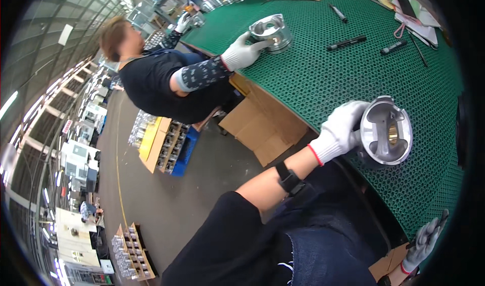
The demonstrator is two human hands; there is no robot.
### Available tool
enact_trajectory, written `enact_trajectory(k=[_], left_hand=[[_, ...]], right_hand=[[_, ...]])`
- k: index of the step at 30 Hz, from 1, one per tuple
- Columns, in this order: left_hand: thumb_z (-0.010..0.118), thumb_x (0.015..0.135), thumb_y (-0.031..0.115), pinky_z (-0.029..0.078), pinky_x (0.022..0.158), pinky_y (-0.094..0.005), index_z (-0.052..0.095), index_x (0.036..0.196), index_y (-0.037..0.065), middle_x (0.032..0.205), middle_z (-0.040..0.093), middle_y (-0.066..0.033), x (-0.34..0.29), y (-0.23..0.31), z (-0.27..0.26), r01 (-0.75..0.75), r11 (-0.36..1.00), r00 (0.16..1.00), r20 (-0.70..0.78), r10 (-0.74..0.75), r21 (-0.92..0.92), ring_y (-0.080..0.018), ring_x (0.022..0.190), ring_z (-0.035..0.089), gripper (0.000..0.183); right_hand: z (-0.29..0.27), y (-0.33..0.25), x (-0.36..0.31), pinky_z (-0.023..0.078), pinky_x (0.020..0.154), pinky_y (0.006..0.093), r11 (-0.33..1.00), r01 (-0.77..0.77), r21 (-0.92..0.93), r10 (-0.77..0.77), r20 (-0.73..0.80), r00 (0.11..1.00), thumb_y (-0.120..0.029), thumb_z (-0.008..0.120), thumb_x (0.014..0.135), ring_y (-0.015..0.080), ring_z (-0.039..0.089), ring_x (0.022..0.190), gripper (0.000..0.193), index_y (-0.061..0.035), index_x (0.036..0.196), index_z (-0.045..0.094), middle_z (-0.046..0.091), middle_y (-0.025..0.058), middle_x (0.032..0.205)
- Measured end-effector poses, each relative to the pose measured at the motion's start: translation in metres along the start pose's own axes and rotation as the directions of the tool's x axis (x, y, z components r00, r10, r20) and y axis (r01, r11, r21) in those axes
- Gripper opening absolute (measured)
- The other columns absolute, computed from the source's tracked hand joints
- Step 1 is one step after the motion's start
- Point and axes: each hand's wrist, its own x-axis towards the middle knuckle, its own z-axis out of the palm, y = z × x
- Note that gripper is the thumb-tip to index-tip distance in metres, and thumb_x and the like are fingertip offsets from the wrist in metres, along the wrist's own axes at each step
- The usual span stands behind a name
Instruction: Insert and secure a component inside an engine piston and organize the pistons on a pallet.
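My left hand (342, 130), in a white knit glove with a red cuff, grips a silver metal piston (375, 152) by its side. The piston's hollow end faces me, and a brass-coloured bore shows inside. It is at the near edge of a table with a green honeycomb mat (313, 84); whether it touches the mat I cannot tell. My right hand (424, 243), gloved too, is low at the right beside the mat's near edge. Its fingers are stretched out, and I make out nothing held in them.
A co-worker (166, 79) at the left holds another piston (273, 31) on the mat. Black markers (346, 42), a phone (406, 6) and papers lie farther back. Below the table edge is an open cardboard box (262, 122); crates of metal parts (172, 144) stand on the floor.
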Motion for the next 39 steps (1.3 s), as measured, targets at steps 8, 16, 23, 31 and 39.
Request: enact_trajectory(k=[8,16,23,31,39], left_hand=[[0.074,0.08,0.031,0.049,0.097,-0.0386,0.053,0.133,0.01,0.118,0.065,-0.0137,0.016,0.024,-0.013,0.319,0.947,0.911,0.284,-0.299,-0.026,-0.0312,0.111,0.063,0.06],[0.068,0.069,0.011,0.05,0.085,-0.0439,0.061,0.108,0.002,0.11,0.063,-0.0161,0.033,0.111,0.016,-0.62,0.766,0.773,0.3,0.56,0.168,-0.0347,0.098,0.062,0.041],[0.069,0.069,0.022,0.047,0.1,-0.0472,0.06,0.117,0.005,0.117,0.062,-0.0117,0.025,0.136,0.046,-0.677,0.693,0.715,0.444,0.54,0.246,-0.0287,0.11,0.06,0.052],[0.067,0.07,0.017,0.048,0.098,-0.0468,0.06,0.114,0.005,0.113,0.062,-0.0127,0.036,0.139,0.054,-0.691,0.685,0.696,0.467,0.545,0.229,-0.0308,0.105,0.062,0.047],[0.067,0.077,0.017,0.053,0.079,-0.044,0.064,0.111,0.009,0.1,0.067,-0.0149,0.094,0.15,0.08,-0.592,0.776,0.621,0.739,0.264,0.22,-0.0363,0.094,0.065,0.036]], right_hand=[[0.043,-0.017,-0.013,0.029,0.044,0.0158,0.971,0.034,-0.237,-0.095,-0.252,0.963,-0.019,0.052,0.099,0.0013,0.035,0.057,0.064,-0.0033,0.153,0.021,0.04,-0.0034,0.082],[0.157,-0.027,-0.002,0.045,0.052,0.0235,0.756,-0.224,-0.616,0.236,-0.062,0.97,-0.014,0.053,0.091,0.0107,0.058,0.058,0.025,-0.0002,0.106,0.067,0.067,0.0079,0.081],[0.175,-0.039,0.007,0.051,0.059,0.0335,0.556,-0.045,-0.83,0.106,0.017,0.994,-0.023,0.062,0.088,0.0264,0.065,0.064,0.023,-0.003,0.081,0.069,0.064,0.0128,0.069],[0.178,-0.028,0.022,0.051,0.054,0.0342,0.572,-0.028,-0.82,0.073,0.017,0.997,-0.027,0.064,0.088,0.0257,0.063,0.057,0.024,-0.0049,0.078,0.067,0.063,0.011,0.065],[0.177,-0.04,0.025,0.048,0.044,0.0366,-0.075,0.4,-0.913,0.013,0.4,0.916,-0.033,0.068,0.084,0.0238,0.059,0.048,0.031,-0.0107,0.066,0.058,0.054,0.0055,0.055]])
